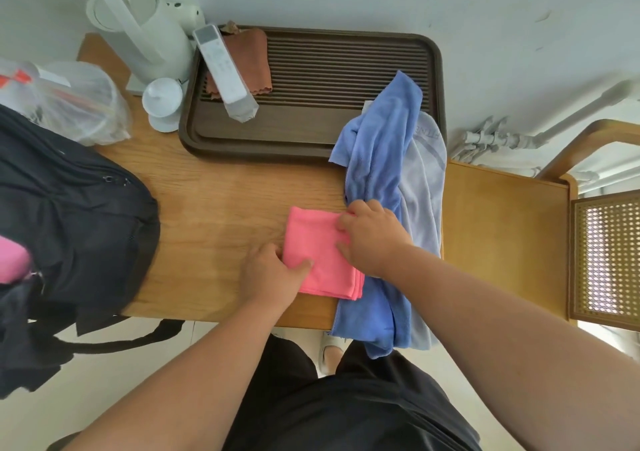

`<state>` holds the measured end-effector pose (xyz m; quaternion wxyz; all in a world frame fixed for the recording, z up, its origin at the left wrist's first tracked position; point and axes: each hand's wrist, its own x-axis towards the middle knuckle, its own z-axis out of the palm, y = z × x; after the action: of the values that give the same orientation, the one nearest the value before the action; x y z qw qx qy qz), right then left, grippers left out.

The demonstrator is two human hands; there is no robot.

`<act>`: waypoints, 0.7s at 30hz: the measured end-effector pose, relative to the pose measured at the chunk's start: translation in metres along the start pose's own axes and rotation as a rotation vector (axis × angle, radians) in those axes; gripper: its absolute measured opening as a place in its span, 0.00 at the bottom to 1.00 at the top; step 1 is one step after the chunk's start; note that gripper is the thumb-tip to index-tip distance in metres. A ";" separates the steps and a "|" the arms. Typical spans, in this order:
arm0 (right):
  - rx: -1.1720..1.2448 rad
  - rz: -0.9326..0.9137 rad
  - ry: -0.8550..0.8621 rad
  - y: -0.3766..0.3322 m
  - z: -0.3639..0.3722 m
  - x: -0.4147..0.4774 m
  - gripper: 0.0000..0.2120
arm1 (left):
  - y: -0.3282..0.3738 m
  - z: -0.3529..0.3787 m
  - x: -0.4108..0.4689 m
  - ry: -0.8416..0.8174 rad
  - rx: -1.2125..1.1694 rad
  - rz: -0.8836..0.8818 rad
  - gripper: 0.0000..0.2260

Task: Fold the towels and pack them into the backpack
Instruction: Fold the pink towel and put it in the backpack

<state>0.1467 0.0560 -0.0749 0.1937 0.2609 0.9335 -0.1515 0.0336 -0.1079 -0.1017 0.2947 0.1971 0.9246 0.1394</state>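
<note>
A pink towel point(317, 243), folded into a small rectangle, lies near the front edge of the wooden table point(214, 208). My left hand point(273, 272) holds its left edge, thumb on top of the cloth. My right hand point(372, 237) presses on its right side with fingers spread over the fabric. A blue towel point(381, 160) lies crumpled to the right, hanging over the table's front edge, with a pale grey towel point(427, 180) beside and partly under it. The black backpack point(65, 215) sits at the left; something pink point(12, 263) shows at its opening.
A dark slatted tray point(346, 70) at the back holds a brown cloth point(251, 59) and a white remote point(225, 73). A white kettle point(145, 25), a white cup point(162, 102) and a plastic bag point(65, 101) stand back left. A wooden chair point(519, 222) is at the right.
</note>
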 end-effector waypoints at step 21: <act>0.139 0.140 0.044 -0.075 -0.008 0.034 0.38 | -0.027 -0.095 0.077 -0.292 0.463 0.489 0.50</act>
<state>0.0767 0.0122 -0.0687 0.1649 0.3418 0.9041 -0.1962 -0.0883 -0.1112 -0.0751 0.3290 0.4914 0.8056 -0.0369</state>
